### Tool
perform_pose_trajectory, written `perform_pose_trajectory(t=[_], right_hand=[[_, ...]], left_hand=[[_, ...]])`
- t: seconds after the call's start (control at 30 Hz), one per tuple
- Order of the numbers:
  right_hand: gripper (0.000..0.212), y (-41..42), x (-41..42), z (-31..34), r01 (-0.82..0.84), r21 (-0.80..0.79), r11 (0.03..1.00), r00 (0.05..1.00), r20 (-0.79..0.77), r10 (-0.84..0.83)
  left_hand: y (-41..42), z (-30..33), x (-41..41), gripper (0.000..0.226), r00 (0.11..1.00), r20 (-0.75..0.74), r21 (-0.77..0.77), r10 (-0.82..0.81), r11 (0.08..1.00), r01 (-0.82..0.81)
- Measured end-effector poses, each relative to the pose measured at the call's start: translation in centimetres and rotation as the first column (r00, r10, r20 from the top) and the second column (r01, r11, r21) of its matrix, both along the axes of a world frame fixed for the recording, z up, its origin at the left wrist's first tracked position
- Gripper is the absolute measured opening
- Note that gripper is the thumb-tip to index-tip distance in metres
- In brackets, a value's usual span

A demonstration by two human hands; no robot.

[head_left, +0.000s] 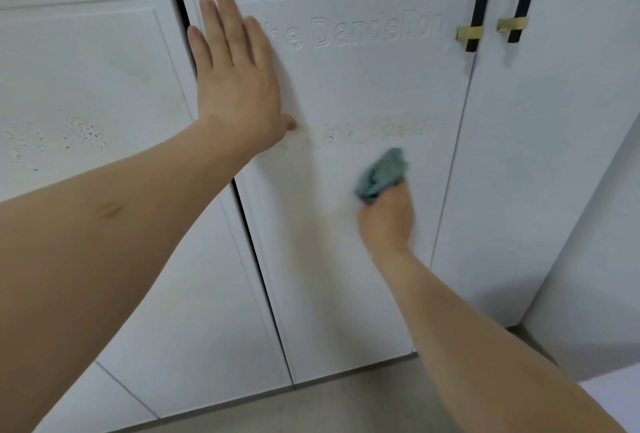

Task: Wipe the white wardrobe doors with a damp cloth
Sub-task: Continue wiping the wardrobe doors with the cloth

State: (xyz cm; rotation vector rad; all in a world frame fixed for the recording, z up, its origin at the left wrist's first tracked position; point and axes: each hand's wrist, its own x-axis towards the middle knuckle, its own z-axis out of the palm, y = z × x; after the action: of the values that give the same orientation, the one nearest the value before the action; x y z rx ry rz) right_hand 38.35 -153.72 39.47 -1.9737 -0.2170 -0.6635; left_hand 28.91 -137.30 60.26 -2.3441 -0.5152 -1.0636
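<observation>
The middle white wardrobe door (346, 259) fills the centre, with raised lettering near its top and a yellowish smear across its middle. My left hand (235, 76) lies flat and spread against the upper left of this door. My right hand (388, 218) presses a bunched blue-green cloth (381, 173) against the door just below the smear; the cloth is blurred by motion. The left door (86, 86) carries dark speckles and faint stains.
A right door (554, 121) adjoins the middle one, and two black bar handles with gold brackets (471, 33) hang at their seam. A dark gap runs along the middle door's left edge. Beige floor (346, 405) lies below. A white panel (606, 259) stands at far right.
</observation>
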Motion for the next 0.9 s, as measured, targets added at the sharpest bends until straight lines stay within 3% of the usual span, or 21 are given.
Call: perform_pose_trajectory(t=[0.1,0.2,0.27,0.37,0.43,0.6,0.7,0.77,0.9], right_hand=[[0.064,5.5,-3.4,0.7,-0.057,-0.37,0.927,0.933,0.311,0.181],[0.08,6.8,-5.1,2.2,-0.044,-0.553,0.832,0.865,0.395,0.308],[0.078,4.8,-4.1,2.7,0.017,-0.606,0.795,0.842,0.438,0.316],[0.073,-0.6,-0.3,2.6,0.09,-0.574,0.814,0.882,0.426,0.203],[0.064,-4.9,2.5,2.2,0.126,-0.519,0.846,0.932,0.353,0.078],[0.041,-10.3,5.1,-1.8,0.128,-0.208,0.97,0.987,-0.069,-0.145],[0.05,-7.2,2.9,-5.3,0.097,-0.053,0.994,0.98,-0.168,-0.104],[0.055,-3.4,0.5,-6.8,0.007,-0.004,1.0,0.989,-0.148,-0.008],[0.063,4.5,-4.5,-7.8,-0.193,-0.12,0.974,0.981,0.013,0.195]], left_hand=[[0.2,-0.1,-0.1,0.136,1.0,0.004,-0.003,-0.021,1.0,0.021],[-0.6,-0.2,-0.4,0.133,1.0,0.009,-0.056,-0.022,0.998,0.022],[-1.2,-0.8,-0.9,0.119,0.993,-0.009,-0.056,-0.117,0.992,0.116],[-1.4,-2.3,-1.7,0.095,0.95,-0.083,-0.006,-0.3,0.954,0.301],[-1.2,-3.2,-2.0,0.091,0.941,-0.096,-0.009,-0.323,0.946,0.324],[0.9,-4.6,-3.5,0.095,0.952,-0.081,-0.059,-0.295,0.955,0.291],[2.7,-5.2,-4.4,0.096,0.949,-0.097,-0.038,-0.299,0.954,0.297],[3.5,-5.4,-4.5,0.095,0.944,-0.1,-0.03,-0.316,0.949,0.314],[4.4,-5.8,-4.7,0.088,0.93,-0.073,0.022,-0.361,0.931,0.364]])
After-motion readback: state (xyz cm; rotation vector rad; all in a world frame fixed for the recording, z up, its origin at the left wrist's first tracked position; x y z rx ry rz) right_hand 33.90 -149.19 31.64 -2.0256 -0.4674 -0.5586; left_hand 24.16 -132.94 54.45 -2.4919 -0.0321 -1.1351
